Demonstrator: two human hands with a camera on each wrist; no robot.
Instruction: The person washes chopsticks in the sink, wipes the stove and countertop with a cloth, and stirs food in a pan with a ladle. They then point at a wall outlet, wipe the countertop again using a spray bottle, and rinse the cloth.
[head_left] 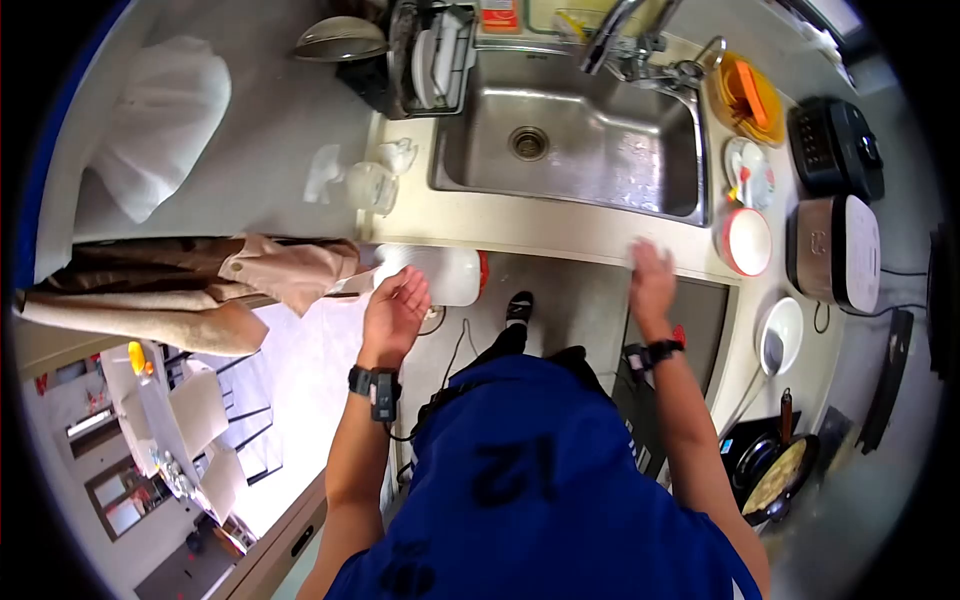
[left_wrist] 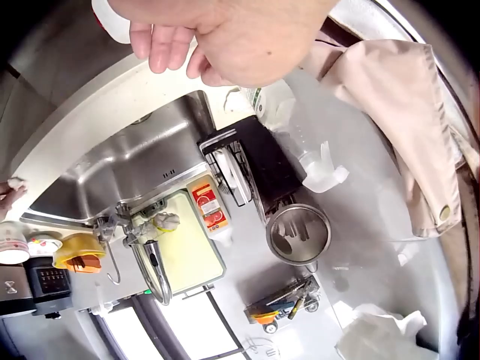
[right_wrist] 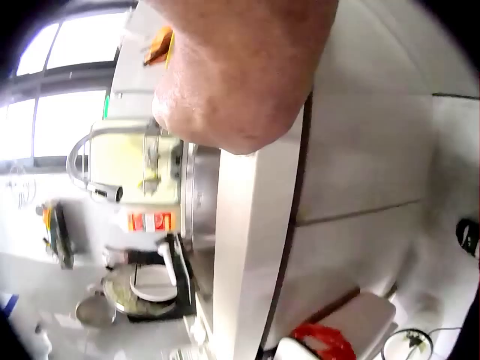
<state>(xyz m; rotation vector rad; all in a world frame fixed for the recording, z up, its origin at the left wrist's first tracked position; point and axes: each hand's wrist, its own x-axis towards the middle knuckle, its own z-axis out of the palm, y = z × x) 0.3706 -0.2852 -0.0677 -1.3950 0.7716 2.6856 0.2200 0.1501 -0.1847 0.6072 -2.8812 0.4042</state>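
Two bare grips, the left grip point(head_left: 398, 305) and the right grip point(head_left: 652, 285), are held well apart before a cream-coloured desk point(head_left: 560, 225), with nothing seen in either. The left grip is relaxed, its fingers slightly bent; in the head view it is set against a rounded white bin with red at one end point(head_left: 455, 275), though whether the bin is touched cannot be told. The right grip is blurred, its fingers apparently extended beside the desk's front edge; contact cannot be made out. White plates point(head_left: 425, 70) are stood on edge in a dark dish rack point(head_left: 402, 85), presumably so that water can be drained. An orange object point(head_left: 750, 90) is kept in a round yellow basin point(head_left: 765, 130) near the tap, probably to save desk space. As for position, the rectangular stainless-steel sink point(head_left: 600, 150) is let into the desk ahead of both grips, apart from them, while a white bowl with a red outer edge point(head_left: 748, 242) is placed near the right grip, on its outer side.
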